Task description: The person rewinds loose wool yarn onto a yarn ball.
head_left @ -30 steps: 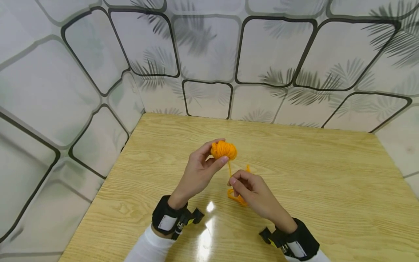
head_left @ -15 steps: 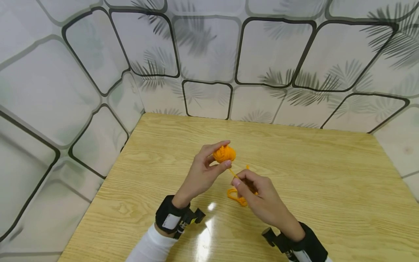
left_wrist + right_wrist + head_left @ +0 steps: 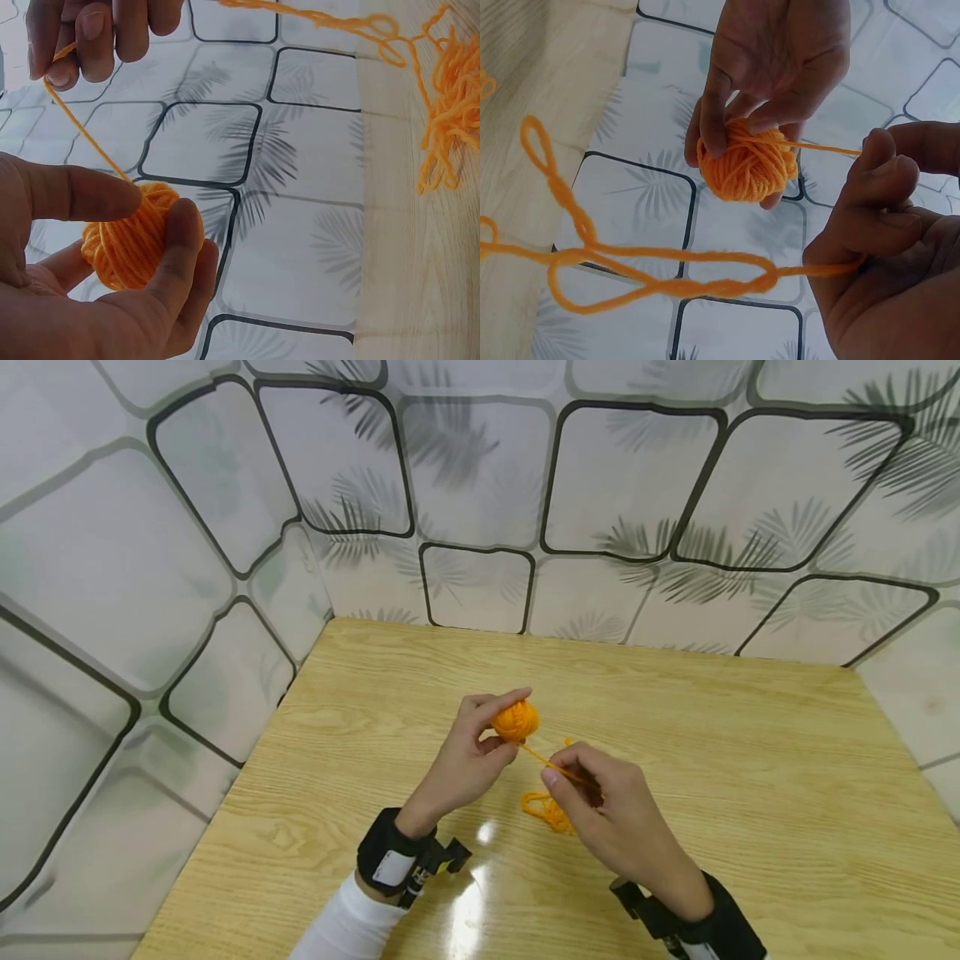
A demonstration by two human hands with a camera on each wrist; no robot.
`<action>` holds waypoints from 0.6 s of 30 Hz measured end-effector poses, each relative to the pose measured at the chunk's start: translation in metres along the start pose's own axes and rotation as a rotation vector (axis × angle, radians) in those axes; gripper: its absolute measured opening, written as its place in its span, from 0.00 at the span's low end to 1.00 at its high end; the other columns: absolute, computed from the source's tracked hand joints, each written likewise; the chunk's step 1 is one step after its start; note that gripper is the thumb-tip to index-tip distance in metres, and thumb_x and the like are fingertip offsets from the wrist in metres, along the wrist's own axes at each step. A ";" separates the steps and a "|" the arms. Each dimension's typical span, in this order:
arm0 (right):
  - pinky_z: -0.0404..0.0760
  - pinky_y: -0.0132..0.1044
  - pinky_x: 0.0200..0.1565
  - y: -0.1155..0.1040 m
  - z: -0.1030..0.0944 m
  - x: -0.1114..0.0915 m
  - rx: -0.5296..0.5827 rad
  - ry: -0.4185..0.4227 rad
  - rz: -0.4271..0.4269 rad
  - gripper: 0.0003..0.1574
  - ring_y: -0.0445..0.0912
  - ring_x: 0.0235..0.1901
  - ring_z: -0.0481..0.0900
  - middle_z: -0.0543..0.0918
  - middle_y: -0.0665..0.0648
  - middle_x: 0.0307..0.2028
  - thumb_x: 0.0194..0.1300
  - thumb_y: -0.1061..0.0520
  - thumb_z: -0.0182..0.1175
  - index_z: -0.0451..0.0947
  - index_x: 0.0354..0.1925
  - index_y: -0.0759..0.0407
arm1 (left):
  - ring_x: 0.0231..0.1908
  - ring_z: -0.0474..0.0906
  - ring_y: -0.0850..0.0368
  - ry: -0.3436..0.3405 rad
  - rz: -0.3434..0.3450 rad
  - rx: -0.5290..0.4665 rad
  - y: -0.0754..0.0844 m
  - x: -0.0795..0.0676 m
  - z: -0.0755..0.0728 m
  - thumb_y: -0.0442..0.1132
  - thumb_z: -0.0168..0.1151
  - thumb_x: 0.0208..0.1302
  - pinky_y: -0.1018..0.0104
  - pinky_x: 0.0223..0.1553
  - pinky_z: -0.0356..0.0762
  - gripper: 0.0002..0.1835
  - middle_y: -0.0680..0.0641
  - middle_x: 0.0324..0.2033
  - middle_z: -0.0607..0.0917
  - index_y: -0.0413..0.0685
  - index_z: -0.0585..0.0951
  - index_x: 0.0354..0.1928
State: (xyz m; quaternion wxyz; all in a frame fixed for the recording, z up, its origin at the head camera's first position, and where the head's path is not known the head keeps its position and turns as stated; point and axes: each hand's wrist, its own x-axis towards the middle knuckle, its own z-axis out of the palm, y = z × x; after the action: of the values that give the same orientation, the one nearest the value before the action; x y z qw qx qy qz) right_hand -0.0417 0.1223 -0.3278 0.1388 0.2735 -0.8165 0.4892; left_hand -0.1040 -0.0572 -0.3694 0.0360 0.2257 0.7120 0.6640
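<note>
An orange ball of yarn (image 3: 516, 720) is held above the table by my left hand (image 3: 467, 760), its thumb and fingers curled round the ball in the left wrist view. From the ball a strand (image 3: 829, 148) stretches taut to my right hand (image 3: 617, 802), which pinches it between thumb and forefinger. Past the right hand the yarn trails off in twisted loops (image 3: 727, 287), seen in the right wrist view. A loose orange heap of yarn (image 3: 553, 814) lies on the table below, partly hidden behind the right hand.
The wooden table (image 3: 712, 743) meets a patterned wall (image 3: 480, 468) at its back and left. Black straps with small cameras (image 3: 397, 852) are worn on both wrists.
My right hand has drawn to the right and slightly down, so the strand runs longer and more slanted. The ball has turned and sunk slightly in the left hand.
</note>
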 end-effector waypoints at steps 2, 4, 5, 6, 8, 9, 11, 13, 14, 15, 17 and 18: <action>0.61 0.30 0.15 0.001 -0.002 0.001 -0.010 0.006 -0.011 0.04 0.37 0.15 0.60 0.67 0.43 0.20 0.63 0.63 0.55 0.73 0.35 0.53 | 0.50 0.66 0.50 -0.011 0.002 0.015 0.000 0.000 0.000 0.26 0.54 0.59 0.63 0.48 0.74 0.33 0.43 0.53 0.58 0.65 0.68 0.63; 0.62 0.30 0.15 0.004 -0.004 0.001 -0.019 0.008 -0.011 0.05 0.37 0.15 0.60 0.67 0.44 0.21 0.63 0.63 0.55 0.73 0.36 0.52 | 0.51 0.66 0.50 -0.027 0.004 0.024 0.000 0.000 0.000 0.28 0.57 0.58 0.63 0.48 0.73 0.33 0.43 0.52 0.59 0.64 0.68 0.63; 0.62 0.30 0.16 0.006 -0.006 0.001 -0.021 0.007 -0.009 0.06 0.37 0.16 0.60 0.68 0.44 0.21 0.64 0.62 0.55 0.73 0.36 0.51 | 0.51 0.67 0.50 -0.036 0.003 0.027 -0.001 -0.001 0.000 0.29 0.58 0.58 0.64 0.48 0.74 0.32 0.43 0.52 0.59 0.63 0.68 0.63; 0.62 0.30 0.16 0.007 -0.007 0.001 -0.021 0.005 -0.008 0.06 0.37 0.16 0.60 0.68 0.44 0.21 0.64 0.62 0.55 0.73 0.36 0.51 | 0.50 0.67 0.50 -0.047 0.000 0.029 -0.001 -0.001 0.000 0.30 0.59 0.58 0.64 0.48 0.74 0.32 0.43 0.51 0.60 0.62 0.68 0.64; 0.63 0.29 0.16 0.009 -0.010 0.002 -0.014 0.007 -0.009 0.07 0.37 0.16 0.61 0.69 0.45 0.22 0.63 0.63 0.55 0.73 0.37 0.50 | 0.50 0.68 0.50 -0.071 -0.014 0.037 -0.002 -0.001 0.001 0.32 0.60 0.59 0.64 0.47 0.74 0.30 0.43 0.50 0.61 0.60 0.68 0.63; 0.63 0.29 0.16 0.009 -0.011 0.002 -0.013 0.007 -0.009 0.07 0.37 0.16 0.61 0.69 0.45 0.22 0.63 0.62 0.55 0.72 0.37 0.50 | 0.50 0.69 0.50 -0.083 -0.021 0.041 -0.002 -0.002 0.001 0.33 0.61 0.59 0.64 0.47 0.74 0.30 0.43 0.50 0.61 0.59 0.68 0.63; 0.63 0.29 0.17 0.009 -0.013 0.003 -0.008 0.013 -0.005 0.07 0.37 0.16 0.61 0.70 0.46 0.22 0.64 0.62 0.55 0.72 0.38 0.50 | 0.49 0.69 0.50 -0.104 -0.033 0.054 -0.003 -0.003 0.002 0.35 0.61 0.59 0.65 0.47 0.74 0.30 0.43 0.49 0.62 0.59 0.69 0.63; 0.63 0.30 0.17 0.008 -0.015 0.005 0.001 0.022 0.001 0.07 0.37 0.16 0.61 0.70 0.46 0.22 0.64 0.62 0.55 0.72 0.38 0.50 | 0.49 0.69 0.51 -0.121 -0.043 0.063 -0.004 -0.003 0.003 0.36 0.62 0.58 0.65 0.46 0.74 0.29 0.44 0.48 0.63 0.59 0.69 0.63; 0.63 0.30 0.17 0.007 -0.016 0.005 0.007 0.025 0.006 0.06 0.37 0.16 0.61 0.70 0.47 0.22 0.64 0.62 0.55 0.72 0.38 0.50 | 0.48 0.69 0.51 -0.129 -0.045 0.065 -0.005 -0.004 0.003 0.36 0.62 0.58 0.65 0.46 0.75 0.29 0.44 0.48 0.63 0.60 0.69 0.63; 0.63 0.31 0.18 0.007 -0.017 0.006 0.013 0.029 0.014 0.06 0.38 0.16 0.61 0.70 0.47 0.22 0.64 0.61 0.55 0.72 0.38 0.50 | 0.48 0.69 0.50 -0.137 -0.046 0.062 -0.005 -0.004 0.003 0.37 0.62 0.58 0.65 0.46 0.75 0.29 0.44 0.48 0.63 0.60 0.69 0.62; 0.64 0.32 0.18 0.007 -0.018 0.008 0.023 0.037 0.026 0.06 0.38 0.17 0.61 0.70 0.47 0.22 0.65 0.61 0.54 0.72 0.38 0.50 | 0.47 0.69 0.50 -0.152 -0.046 0.061 -0.006 -0.005 0.004 0.38 0.63 0.58 0.65 0.46 0.75 0.28 0.45 0.48 0.64 0.61 0.70 0.61; 0.64 0.33 0.18 0.007 -0.019 0.009 0.026 0.043 0.029 0.06 0.38 0.17 0.61 0.70 0.47 0.22 0.65 0.61 0.54 0.72 0.39 0.50 | 0.47 0.69 0.51 -0.158 -0.043 0.063 -0.006 -0.005 0.004 0.39 0.63 0.58 0.65 0.45 0.75 0.28 0.45 0.47 0.64 0.60 0.70 0.61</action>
State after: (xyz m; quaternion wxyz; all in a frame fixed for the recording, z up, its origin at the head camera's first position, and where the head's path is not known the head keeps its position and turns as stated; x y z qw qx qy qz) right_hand -0.0536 0.1387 -0.3193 0.1457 0.2527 -0.8108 0.5074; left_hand -0.0997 -0.0555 -0.3773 0.0995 0.2630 0.7320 0.6205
